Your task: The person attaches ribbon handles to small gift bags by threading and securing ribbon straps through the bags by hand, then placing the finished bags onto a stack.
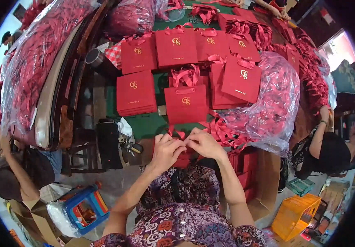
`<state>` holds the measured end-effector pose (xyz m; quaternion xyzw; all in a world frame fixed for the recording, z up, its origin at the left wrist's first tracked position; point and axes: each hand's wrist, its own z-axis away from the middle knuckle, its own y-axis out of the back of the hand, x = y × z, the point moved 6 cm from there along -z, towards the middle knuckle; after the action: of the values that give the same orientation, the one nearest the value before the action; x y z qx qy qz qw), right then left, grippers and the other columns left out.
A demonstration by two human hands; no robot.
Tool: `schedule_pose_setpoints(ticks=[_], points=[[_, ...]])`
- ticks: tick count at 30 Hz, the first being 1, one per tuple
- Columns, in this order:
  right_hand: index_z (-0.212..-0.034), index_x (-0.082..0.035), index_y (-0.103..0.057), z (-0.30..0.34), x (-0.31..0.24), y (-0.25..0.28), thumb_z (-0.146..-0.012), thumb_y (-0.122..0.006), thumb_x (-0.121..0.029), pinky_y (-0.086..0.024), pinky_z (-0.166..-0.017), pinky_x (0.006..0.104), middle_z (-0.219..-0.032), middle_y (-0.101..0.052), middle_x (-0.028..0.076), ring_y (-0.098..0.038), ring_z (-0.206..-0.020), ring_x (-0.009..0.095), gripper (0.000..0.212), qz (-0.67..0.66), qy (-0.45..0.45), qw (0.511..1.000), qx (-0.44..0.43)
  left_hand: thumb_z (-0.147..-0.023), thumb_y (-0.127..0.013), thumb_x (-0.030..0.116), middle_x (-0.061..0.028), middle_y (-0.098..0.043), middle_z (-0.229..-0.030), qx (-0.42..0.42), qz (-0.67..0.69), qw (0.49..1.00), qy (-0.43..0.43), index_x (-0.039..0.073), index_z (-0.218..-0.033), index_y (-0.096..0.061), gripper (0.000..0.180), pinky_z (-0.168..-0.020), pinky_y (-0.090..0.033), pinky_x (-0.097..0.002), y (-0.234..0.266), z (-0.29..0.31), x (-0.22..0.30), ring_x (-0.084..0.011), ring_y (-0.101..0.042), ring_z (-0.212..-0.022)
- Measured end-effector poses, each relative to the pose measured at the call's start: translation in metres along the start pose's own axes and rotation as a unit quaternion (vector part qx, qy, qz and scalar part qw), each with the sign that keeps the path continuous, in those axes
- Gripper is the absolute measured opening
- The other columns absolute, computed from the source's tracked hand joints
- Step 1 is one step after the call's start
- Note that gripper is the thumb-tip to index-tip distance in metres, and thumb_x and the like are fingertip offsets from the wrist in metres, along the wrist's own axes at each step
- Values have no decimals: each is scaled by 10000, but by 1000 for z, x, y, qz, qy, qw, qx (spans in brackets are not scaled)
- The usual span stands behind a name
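Observation:
My left hand (167, 151) and my right hand (204, 144) meet at the near edge of the green table, thumbs and fingertips pinched close together. A red ribbon (178, 134) shows just beyond the left fingers, and it seems to run into the pinch. Below the hands, part of a red bag (182, 161) is visible in front of my lap; the fingers hide most of it. Just ahead lies a red paper gift bag (185, 108) with gold print and a ribbon handle. A pile of loose red ribbons (224, 132) spills out near my right hand.
Stacked red bags (135, 91) cover the green tabletop (142, 123). A clear plastic sack of ribbons (274, 96) bulges at right. A black flask (99, 61) and keys (132, 146) are at left. An open carton (268, 181) stands beside my right arm. Other people work at both sides.

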<state>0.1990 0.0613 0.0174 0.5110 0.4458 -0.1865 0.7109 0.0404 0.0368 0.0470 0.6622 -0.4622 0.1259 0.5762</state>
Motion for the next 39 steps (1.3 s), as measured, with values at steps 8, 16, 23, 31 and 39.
schedule_pose_setpoints(ticks=[8, 16, 23, 31, 39], points=[[-881, -33, -752, -8, 17, -8, -844, -727, -138, -488, -761, 327, -850, -621, 71, -628, -856, 174, 114, -160, -47, 982, -89, -769, -771, 139, -12, -686, -818, -5, -86, 990, -111, 98, -855, -707, 114, -848, -380, -381, 3, -4, 23, -192, -579, -828], [-918, -15, -731, -11, 13, 25, -892, -738, -190, -461, -700, 260, -829, -583, 39, -581, -772, 124, 178, -144, -61, 965, 212, -769, -796, 150, -18, -649, -750, 10, -20, 1000, 16, 134, -859, -691, 140, -813, -382, -366, 9, -13, 22, -219, -592, -768], [-919, -68, -686, 31, -20, 42, -904, -674, -251, -448, -880, 447, -893, -678, 104, -640, -928, 320, 184, 210, 92, 968, 103, -769, -771, 164, -46, -687, -751, 45, -59, 991, 108, 111, -850, -654, 151, -803, -405, -392, 31, -12, -4, -257, -640, -772], [-963, -19, -609, 20, -32, 52, -1015, -576, -166, -468, -606, 269, -785, -596, -7, -591, -684, 68, 159, -200, -76, 967, 139, -792, -771, 184, -49, -710, -858, 48, -18, 991, 124, 112, -944, -682, 190, -846, -428, -437, 16, -19, -30, -272, -645, -881], [-1189, -15, -463, -3, 4, 9, -954, -643, -56, -539, -628, 255, -978, -589, 72, -637, -692, 131, 299, -291, -26, 929, 226, -1037, -513, 238, -185, -567, -1323, -4, 319, 933, 170, -6, -1421, -418, 465, -1078, -392, -397, -54, 9, 1, -276, -522, -1273]])
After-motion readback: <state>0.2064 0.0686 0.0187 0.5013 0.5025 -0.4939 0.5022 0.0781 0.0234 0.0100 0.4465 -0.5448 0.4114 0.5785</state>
